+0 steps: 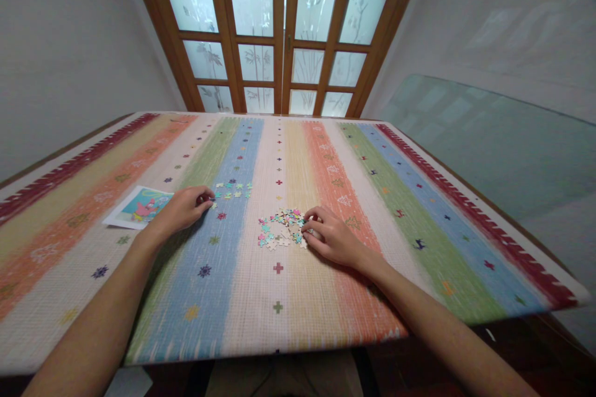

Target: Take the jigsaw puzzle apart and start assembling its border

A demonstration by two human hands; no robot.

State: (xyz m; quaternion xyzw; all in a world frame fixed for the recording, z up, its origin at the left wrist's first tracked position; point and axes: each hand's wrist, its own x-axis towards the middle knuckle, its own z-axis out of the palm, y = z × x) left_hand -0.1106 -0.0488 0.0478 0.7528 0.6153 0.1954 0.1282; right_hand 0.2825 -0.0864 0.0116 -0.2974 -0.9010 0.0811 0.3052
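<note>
My left hand is closed in a pinch just left of some laid-out jigsaw puzzle pieces. A small pale puzzle piece shows at its fingertips. Those pieces, light green and teal, lie in short rows on the blue stripe. My right hand rests at the right edge of a loose pile of puzzle pieces, its fingers bent and apart, touching the pile. Pink, teal, yellow and plain-backed pieces are mixed there. Beneath my left forearm and hand, a printed cartoon picture is partly covered.
A striped tablecloth with small printed motifs covers the table. Beyond the far edge stand wooden doors with frosted glass panes. A pale glass panel leans by the right wall.
</note>
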